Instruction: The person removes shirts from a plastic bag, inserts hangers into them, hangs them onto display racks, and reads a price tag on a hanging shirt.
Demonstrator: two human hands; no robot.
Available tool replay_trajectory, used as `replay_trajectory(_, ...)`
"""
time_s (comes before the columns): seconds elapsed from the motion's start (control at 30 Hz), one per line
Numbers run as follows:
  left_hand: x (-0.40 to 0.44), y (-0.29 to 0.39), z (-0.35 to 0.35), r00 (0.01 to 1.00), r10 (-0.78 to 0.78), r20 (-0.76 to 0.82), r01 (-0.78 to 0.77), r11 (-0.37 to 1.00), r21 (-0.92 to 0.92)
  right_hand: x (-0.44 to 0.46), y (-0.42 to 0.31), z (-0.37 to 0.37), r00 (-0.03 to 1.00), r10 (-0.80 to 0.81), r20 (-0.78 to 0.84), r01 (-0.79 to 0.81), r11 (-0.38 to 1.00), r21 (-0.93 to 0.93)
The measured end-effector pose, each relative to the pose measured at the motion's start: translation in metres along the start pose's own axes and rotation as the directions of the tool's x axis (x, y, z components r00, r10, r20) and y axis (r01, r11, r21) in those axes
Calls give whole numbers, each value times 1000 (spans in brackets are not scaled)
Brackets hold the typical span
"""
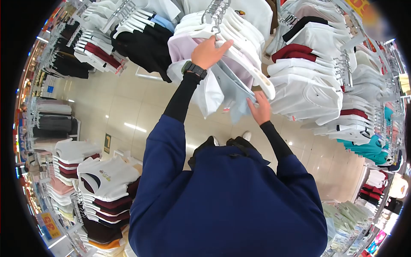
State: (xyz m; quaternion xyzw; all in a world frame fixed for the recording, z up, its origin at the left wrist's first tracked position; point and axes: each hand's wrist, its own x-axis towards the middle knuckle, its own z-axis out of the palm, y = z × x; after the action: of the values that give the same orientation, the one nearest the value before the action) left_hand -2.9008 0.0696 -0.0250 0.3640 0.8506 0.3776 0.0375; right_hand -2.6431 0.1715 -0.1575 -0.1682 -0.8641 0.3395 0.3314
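Observation:
My left hand (209,53), with a dark watch at the wrist, is closed on the upper part of a white hanger (242,64) just below the metal rack hooks (216,13). My right hand (260,108) pinches the edge of a light blue garment (231,83) below the hanger's lower end. A lilac garment (182,48) hangs beside and behind the hanger. White cloth (209,95) hangs under my left wrist. A small red and white tag (226,110) shows near the blue garment.
Black shirts (143,47) hang to the left of my hands, and white shirts (306,92) to the right. More racks stand farther out, with printed white and maroon tops (107,177) at lower left and teal clothes (368,147) at right. Glossy tiled floor (124,109) lies below.

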Motion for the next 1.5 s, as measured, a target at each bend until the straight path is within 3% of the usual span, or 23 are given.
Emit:
replay_trajectory(0.1, -1, 6, -7, 998, -1, 62, 2, 1000, -24, 24, -5, 22, 994, 107, -17, -104, 985, 141)
replay_trajectory(0.2, 3, 2, -7, 996, -42, 76, 37, 997, 67, 37, 14, 56, 990, 110, 86, -120, 986, 117)
replay_trajectory(0.3, -1, 7, -7, 997, -68, 48, 62, 992, 114, 32, 50, 90, 952, 168, 257, -152, 985, -83)
replay_trajectory(0.33, 0, 10, -6, 995, -82, 47, 77, 992, 104, 26, 65, 100, 942, 162, 294, -158, 987, -38)
replay_trajectory(0.5, 2, 22, -7, 986, -143, 90, 139, 989, 48, 22, 81, 123, 947, 159, 278, -154, 987, -39)
replay_trajectory(0.7, 4, 10, -6, 988, -145, 62, 138, 985, 100, 31, 60, 114, 950, 132, 282, -146, 989, 27)
replay_trajectory(0.87, 7, -21, -6, 998, -53, -44, 56, 997, 59, 25, 53, 89, 926, 62, 371, -107, 989, 101)
replay_trajectory(0.97, 4, -21, -13, 995, -27, -97, 34, 997, 71, 13, 40, 59, 975, -34, 221, -7, 983, 183)
replay_trajectory(1.0, 2, -22, -13, 993, -25, -115, 35, 996, 81, 14, 39, 44, 897, 132, 422, -205, 970, 132)
replay_trajectory(1.1, 8, -35, -6, 986, -34, -162, 44, 997, 59, 9, 28, 9, 880, 106, 463, -272, 912, 308)
replay_trajectory(1.13, 12, -39, -4, 986, -4, -164, 14, 998, 55, 14, 10, -11, 866, 74, 495, -232, 936, 266)
replay_trajectory(1.23, 18, -50, 4, 988, 58, -142, -59, 998, -4, 11, 7, -40, 937, -170, 304, 135, 982, 134)
replay_trajectory(1.3, 24, -53, 6, 991, 84, -106, -95, 990, -103, 15, 0, -57, 951, -93, 296, 57, 990, 126)
replay_trajectory(1.4, 24, -41, 0, 999, 25, -39, -31, 985, -170, 22, -7, -76, 935, 73, 347, -107, 991, 80)
replay_trajectory(1.47, 22, -45, 7, 958, 162, -238, -190, 977, -99, 26, -18, -86, 875, 243, 418, -292, 955, 57)
replay_trajectory(1.5, 22, -47, 10, 915, 230, -331, -262, 964, -53, 28, -26, -88, 865, 206, 457, -258, 965, 53)
